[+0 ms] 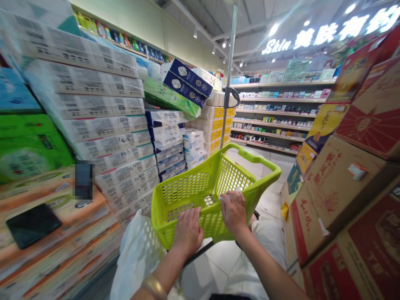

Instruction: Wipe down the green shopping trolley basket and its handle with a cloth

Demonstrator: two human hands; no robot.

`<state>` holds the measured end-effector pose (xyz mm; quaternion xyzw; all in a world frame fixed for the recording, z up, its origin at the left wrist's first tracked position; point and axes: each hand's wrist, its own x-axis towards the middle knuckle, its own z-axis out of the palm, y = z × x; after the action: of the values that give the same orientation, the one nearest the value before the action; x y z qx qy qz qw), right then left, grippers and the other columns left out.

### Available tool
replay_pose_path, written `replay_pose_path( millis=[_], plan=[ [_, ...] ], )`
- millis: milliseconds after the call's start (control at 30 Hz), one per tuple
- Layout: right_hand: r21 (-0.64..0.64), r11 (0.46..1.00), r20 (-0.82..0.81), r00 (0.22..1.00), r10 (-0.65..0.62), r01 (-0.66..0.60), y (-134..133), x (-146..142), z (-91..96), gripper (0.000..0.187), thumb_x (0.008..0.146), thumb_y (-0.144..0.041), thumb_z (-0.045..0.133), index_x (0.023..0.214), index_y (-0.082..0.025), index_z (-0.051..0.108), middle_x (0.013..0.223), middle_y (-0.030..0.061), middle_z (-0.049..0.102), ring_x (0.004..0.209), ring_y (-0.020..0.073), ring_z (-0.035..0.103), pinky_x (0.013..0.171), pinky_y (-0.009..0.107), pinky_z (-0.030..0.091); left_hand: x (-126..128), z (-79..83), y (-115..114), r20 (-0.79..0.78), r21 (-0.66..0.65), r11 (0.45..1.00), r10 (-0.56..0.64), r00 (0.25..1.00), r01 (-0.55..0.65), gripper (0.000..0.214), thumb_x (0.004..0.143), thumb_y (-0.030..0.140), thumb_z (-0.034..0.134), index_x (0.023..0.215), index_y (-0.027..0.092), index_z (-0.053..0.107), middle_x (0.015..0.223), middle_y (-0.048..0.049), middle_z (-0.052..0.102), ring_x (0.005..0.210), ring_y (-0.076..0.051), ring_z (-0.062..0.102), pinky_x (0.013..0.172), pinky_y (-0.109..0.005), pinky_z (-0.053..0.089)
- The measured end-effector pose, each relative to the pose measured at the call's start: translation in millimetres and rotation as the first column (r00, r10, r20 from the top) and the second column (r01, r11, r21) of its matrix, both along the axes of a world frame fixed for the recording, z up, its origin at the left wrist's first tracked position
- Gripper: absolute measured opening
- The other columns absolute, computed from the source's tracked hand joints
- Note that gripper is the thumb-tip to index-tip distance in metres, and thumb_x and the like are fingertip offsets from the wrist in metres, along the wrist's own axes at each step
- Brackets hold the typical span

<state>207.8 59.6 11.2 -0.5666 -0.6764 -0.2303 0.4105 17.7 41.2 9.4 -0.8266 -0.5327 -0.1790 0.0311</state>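
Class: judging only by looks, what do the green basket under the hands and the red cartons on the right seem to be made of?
Green basket: probably moulded plastic, slightly glossy; uniform lime colour, perforated grid walls. Red cartons: apparently printed cardboard, matte; brown board faces, folded edges, tape strips.

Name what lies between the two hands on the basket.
In the head view, only the green basket's near mesh wall shows between the left hand and the right hand.

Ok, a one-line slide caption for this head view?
Both hands, left hand and right hand, grip the near rim of a lime-green basket between tissue packs and cartons.
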Motion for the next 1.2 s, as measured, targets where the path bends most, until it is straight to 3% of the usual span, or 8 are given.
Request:
replay_pose_path(
  millis=[100,167,400,467,600,700,933,1200],
  plan=[
    [-0.053,0.990,0.048,0.990,0.136,-0.133,-4.7,-20.4,-8.0,0.017,0.092,-0.023,0.050,0.103,-0.026,0.062,0.102,0.0049,0.059,0.108,0.0212,0.048,0.108,0.041,0.027,-3.1,-0.8,0.4,-0.014,-0.004,1.000,-0.012,1.000,0.012,0.059,0.074,0.019,0.047,0.132,0.014,0.042,0.123,-0.0132,0.056,0.117,-0.027,0.048,0.103,-0.044,0.033],
    [-0.056,0.984,0.071,0.983,0.170,-0.166,-4.8,-15.6,-7.3,0.018,0.091,-0.023,0.051,0.106,-0.027,0.061,0.104,0.0043,0.060,0.108,0.0208,0.048,0.107,0.040,0.028,-7.3,-2.4,1.7,-0.021,0.006,1.000,-0.019,1.000,0.019,0.059,0.074,0.019,0.048,0.132,0.015,0.042,0.124,-0.0124,0.056,0.117,-0.027,0.048,0.104,-0.043,0.032],
    [0.079,0.995,-0.002,0.998,-0.061,0.061,4.8,37.9,11.8,0.019,0.093,-0.024,0.046,0.102,-0.025,0.063,0.105,0.0059,0.058,0.110,0.0231,0.047,0.107,0.043,0.028,-12.9,-5.1,3.5,-0.021,0.054,0.998,-0.012,1.000,0.013,0.055,0.076,0.020,0.048,0.131,0.014,0.045,0.121,-0.0129,0.057,0.114,-0.027,0.050,0.104,-0.042,0.032],
    [0.062,0.996,-0.026,0.998,-0.062,0.064,3.5,26.3,8.4,0.018,0.094,-0.024,0.046,0.101,-0.024,0.063,0.104,0.0064,0.058,0.110,0.0233,0.047,0.107,0.044,0.028,-11.1,-4.8,2.9,-0.011,0.062,0.998,-0.008,1.000,0.008,0.054,0.076,0.020,0.048,0.130,0.014,0.045,0.120,-0.0129,0.058,0.112,-0.027,0.050,0.103,-0.042,0.033],
    [-0.033,0.995,0.017,0.996,0.092,-0.091,-4.0,-14.1,-6.4,0.017,0.091,-0.022,0.050,0.103,-0.025,0.062,0.103,0.0050,0.059,0.111,0.0213,0.047,0.109,0.041,0.025,-10.6,-4.7,2.2,-0.001,0.051,0.999,-0.007,1.000,0.007,0.056,0.074,0.019,0.049,0.129,0.016,0.045,0.119,-0.0118,0.058,0.113,-0.027,0.050,0.102,-0.042,0.034],
    [-0.062,0.986,0.069,0.984,0.161,-0.157,-6.2,-17.1,-9.0,0.019,0.090,-0.022,0.053,0.105,-0.027,0.062,0.105,0.0039,0.059,0.110,0.0201,0.048,0.109,0.039,0.025,-14.2,-5.3,2.0,-0.008,0.049,0.999,-0.015,1.000,0.015,0.057,0.074,0.019,0.049,0.130,0.017,0.044,0.121,-0.0115,0.058,0.115,-0.027,0.050,0.103,-0.043,0.034],
    [0.097,0.993,-0.032,0.997,-0.066,0.069,0.5,31.7,5.1,0.019,0.093,-0.023,0.047,0.104,-0.024,0.062,0.110,0.0075,0.057,0.116,0.0245,0.045,0.107,0.044,0.029,-14.1,-3.9,-1.2,-0.002,0.043,0.999,-0.006,1.000,0.006,0.055,0.075,0.019,0.047,0.130,0.015,0.045,0.120,-0.0125,0.058,0.113,-0.027,0.050,0.103,-0.042,0.033],
    [-0.018,0.990,-0.002,0.990,0.140,-0.140,-7.9,-24.0,-12.1,0.019,0.092,-0.021,0.048,0.104,-0.026,0.062,0.105,0.0048,0.059,0.112,0.0211,0.047,0.109,0.041,0.026,-12.5,-2.3,-2.4,0.011,0.024,1.000,-0.013,1.000,0.013,0.055,0.074,0.019,0.048,0.129,0.014,0.045,0.118,-0.0128,0.058,0.113,-0.028,0.050,0.102,-0.043,0.034]
  ],
)
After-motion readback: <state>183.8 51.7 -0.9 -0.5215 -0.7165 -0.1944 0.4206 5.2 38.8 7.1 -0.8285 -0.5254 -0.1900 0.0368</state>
